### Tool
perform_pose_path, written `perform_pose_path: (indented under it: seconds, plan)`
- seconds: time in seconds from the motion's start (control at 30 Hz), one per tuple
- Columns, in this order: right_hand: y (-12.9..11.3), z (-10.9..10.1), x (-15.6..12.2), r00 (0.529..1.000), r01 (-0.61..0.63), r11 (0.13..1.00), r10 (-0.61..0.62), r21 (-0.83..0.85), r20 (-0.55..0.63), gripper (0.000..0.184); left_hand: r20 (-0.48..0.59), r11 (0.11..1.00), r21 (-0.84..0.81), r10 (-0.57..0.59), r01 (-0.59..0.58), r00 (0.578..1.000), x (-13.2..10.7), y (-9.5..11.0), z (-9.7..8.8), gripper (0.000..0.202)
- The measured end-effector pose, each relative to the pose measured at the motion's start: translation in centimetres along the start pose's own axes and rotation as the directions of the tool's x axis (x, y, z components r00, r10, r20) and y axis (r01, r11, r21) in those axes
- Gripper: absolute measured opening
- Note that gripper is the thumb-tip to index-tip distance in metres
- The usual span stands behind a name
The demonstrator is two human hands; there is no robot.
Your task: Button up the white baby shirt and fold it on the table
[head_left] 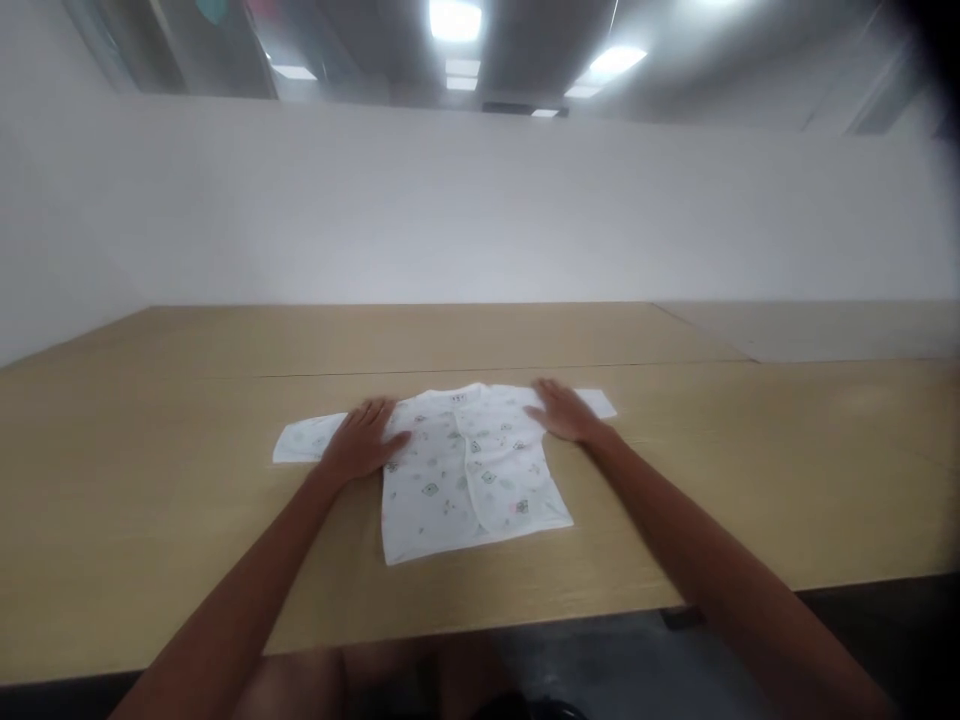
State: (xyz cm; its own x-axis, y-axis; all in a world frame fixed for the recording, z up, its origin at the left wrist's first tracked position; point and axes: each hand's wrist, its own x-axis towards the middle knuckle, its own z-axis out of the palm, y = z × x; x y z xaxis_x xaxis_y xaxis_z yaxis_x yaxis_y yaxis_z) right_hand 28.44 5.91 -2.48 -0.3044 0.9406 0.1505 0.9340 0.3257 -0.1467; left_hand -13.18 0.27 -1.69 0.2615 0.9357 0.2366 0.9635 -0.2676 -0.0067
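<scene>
A small white long-sleeved baby shirt [465, 470] with little printed figures lies spread out, front up, its neckline facing away from me and its hem toward me. My left hand [364, 438] rests flat with fingers stretched where the left sleeve meets the body, covering part of that sleeve. On the other side, my right hand [562, 410] lies flat over the right sleeve near the shoulder, fingers extended. Both sleeve ends stick out past my hands. A front opening edge runs down the middle of the shirt.
The shirt lies on a wide tan tabletop [187, 530], with a thin seam [450, 371] running across behind it. A white wall [480, 210] rises beyond the table's far edge. The table's front edge is close to my body, with the dark floor below.
</scene>
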Motion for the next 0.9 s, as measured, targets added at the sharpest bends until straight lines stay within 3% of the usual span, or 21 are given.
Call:
perform_pose_path:
  seconds: [0.13, 0.23, 0.33, 0.4, 0.5, 0.6, 0.7, 0.9]
  plan:
    - [3.4, -0.2, -1.0, 0.990, -0.140, 0.990, 0.140, 0.000, -0.023, 0.083, 0.013, 0.993, 0.022, -0.119, 0.119, 0.993, -1.1, -3.1, 0.0, 0.087]
    - [2.1, -0.5, -1.2, 0.976, -0.203, 0.977, 0.207, 0.061, -0.068, 0.082, -0.034, 0.993, 0.037, -0.108, 0.110, 0.994, -1.2, -3.5, -0.1, 0.078]
    - [-2.2, -1.2, -1.5, 0.972, -0.152, 0.981, 0.171, 0.121, -0.164, 0.077, -0.148, 0.998, 0.046, 0.042, -0.035, 0.988, -1.2, -0.6, -0.4, 0.068]
    - [-6.0, -1.5, -2.2, 0.975, 0.006, 0.988, 0.029, 0.155, -0.221, 0.075, -0.157, 0.995, 0.006, 0.103, -0.103, 0.982, -1.4, 2.6, -0.5, 0.069]
    - [-11.1, -1.1, -3.6, 0.972, 0.218, 0.953, -0.192, 0.213, -0.136, 0.083, -0.009, 0.972, -0.058, 0.228, -0.228, 0.974, -2.1, 7.1, -0.3, 0.073]
    - [-13.4, 0.1, -4.9, 0.939, 0.338, 0.921, -0.345, 0.196, 0.002, 0.088, 0.046, 0.965, -0.056, 0.258, -0.255, 0.965, -3.1, 8.8, -0.2, 0.077]
    - [-13.2, 0.9, -5.6, 0.943, 0.315, 0.937, -0.327, 0.150, 0.060, 0.091, 0.089, 0.979, -0.048, 0.201, -0.197, 0.976, -3.9, 7.4, -0.4, 0.081]
    - [-12.0, 0.4, -6.1, 0.963, 0.238, 0.967, -0.248, 0.095, 0.109, 0.094, 0.120, 0.996, -0.072, 0.051, -0.043, 0.992, -4.9, 2.0, -0.8, 0.075]
